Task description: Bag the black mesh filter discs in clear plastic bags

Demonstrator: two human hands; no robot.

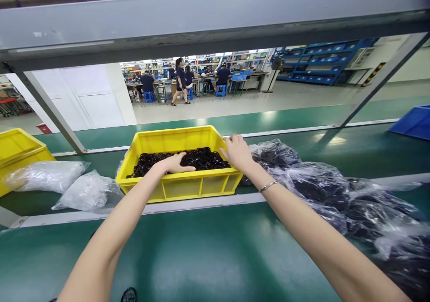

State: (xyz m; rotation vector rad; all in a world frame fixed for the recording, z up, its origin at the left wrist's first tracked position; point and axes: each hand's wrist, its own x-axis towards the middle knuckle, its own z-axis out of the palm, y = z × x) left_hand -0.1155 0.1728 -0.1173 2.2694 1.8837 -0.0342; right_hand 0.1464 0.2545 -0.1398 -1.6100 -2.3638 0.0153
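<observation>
A yellow plastic bin (183, 186) sits on the green conveyor, half full of small black rings (198, 157). My left hand (174, 163) reaches into the bin with its fingers dipped among the rings, so I cannot see what they grasp. My right hand (237, 152) rests on the bin's right rim, fingers curled over the edge. A thin bracelet (268, 185) circles my right wrist.
Clear plastic bags of black parts (336, 190) lie to the right of the bin, and bags of white parts (63, 181) to the left. Another yellow bin (16, 152) stands at far left, a blue bin (414, 123) at far right. People work at benches far behind.
</observation>
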